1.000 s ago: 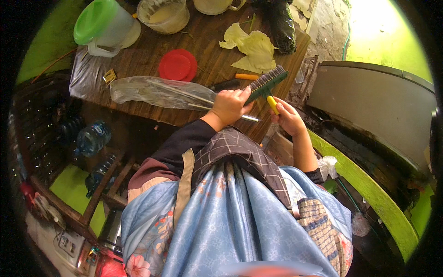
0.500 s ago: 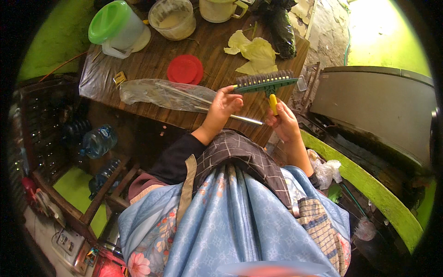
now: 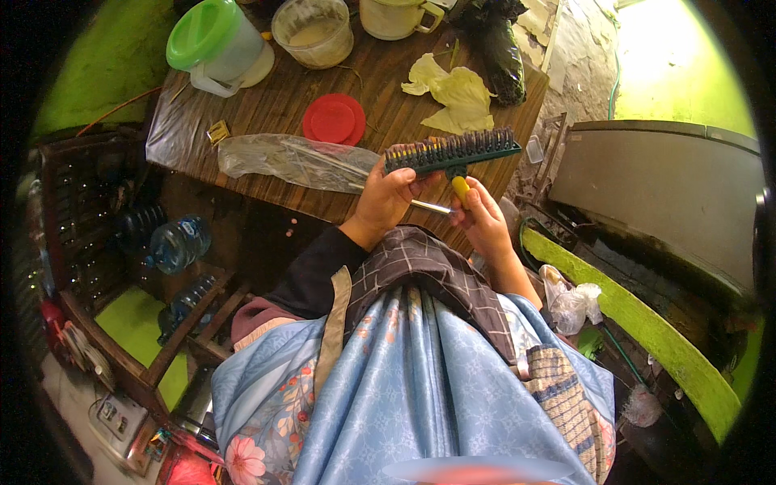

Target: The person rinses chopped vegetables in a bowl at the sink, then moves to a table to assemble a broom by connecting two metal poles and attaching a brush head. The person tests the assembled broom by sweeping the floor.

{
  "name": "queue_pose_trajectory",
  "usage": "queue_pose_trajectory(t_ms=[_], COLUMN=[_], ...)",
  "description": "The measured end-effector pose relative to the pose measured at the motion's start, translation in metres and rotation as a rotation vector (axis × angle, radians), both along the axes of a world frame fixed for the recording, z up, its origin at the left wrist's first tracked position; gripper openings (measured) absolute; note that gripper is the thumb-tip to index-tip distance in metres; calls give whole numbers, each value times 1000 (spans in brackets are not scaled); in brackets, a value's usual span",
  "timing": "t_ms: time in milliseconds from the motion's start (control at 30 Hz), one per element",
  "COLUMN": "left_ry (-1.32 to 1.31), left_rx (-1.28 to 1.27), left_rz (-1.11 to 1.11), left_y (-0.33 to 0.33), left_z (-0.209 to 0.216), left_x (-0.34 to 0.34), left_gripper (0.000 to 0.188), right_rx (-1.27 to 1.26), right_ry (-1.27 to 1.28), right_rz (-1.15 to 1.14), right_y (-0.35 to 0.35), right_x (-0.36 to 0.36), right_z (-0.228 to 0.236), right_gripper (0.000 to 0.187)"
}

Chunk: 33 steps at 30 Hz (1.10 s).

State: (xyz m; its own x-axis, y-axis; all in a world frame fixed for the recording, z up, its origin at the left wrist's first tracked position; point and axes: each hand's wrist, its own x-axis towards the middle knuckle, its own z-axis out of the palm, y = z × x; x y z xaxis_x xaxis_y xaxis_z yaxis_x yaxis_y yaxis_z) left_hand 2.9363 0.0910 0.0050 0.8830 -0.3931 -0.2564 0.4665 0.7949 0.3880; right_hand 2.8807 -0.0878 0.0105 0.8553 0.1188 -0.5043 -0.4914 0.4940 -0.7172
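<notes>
Both my hands hold a scrub brush head (image 3: 453,151), green with dark bristles turned upward and a yellow socket on its underside. My left hand (image 3: 383,198) wraps round its left end, thumb along the near side. The fingers of my right hand (image 3: 483,217) pinch the yellow socket (image 3: 461,190). Below the brush, a thin pale pole (image 3: 428,208) lies partly inside a clear plastic sleeve (image 3: 275,164) on the wooden table (image 3: 259,109). Its near end reaches close to my right fingers; whether they touch it I cannot tell.
Further back are a red lid (image 3: 333,119), a green-lidded jug (image 3: 218,48), a tub (image 3: 313,34), a cream mug (image 3: 396,18), a pale leaf (image 3: 459,99) and a black plastic bag (image 3: 499,56). A wooden rack with water bottles (image 3: 178,244) stands left; a grey cabinet-like box (image 3: 647,186) is right.
The brush head has tilted so its bristles face up more, and it has come slightly left. My left hand has gone from touching its end with fingertips to gripping it.
</notes>
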Motion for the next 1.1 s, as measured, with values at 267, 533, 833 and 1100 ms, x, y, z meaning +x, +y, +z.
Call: queue_pose_trajectory(t_ms=[267,533,833,1100], left_ry=[-238,-408,-96,-1051], left_rx=[229,450,389,1536], left_rz=[-59,44,-186,-235], left_y=[2,-2,12,-12], left_z=[31,54,6,-94], left_x=[-8,-13,5,-15], left_gripper=[38,39,36,59], right_rx=[-14,377,-106,-512], right_ry=[-114,-146,-4,415], right_rz=[77,-106,114,311], right_y=[0,26,-11,-49], right_x=[-1,5,18,6], right_z=[31,44,23,-70], right_gripper=[40,34,33,40])
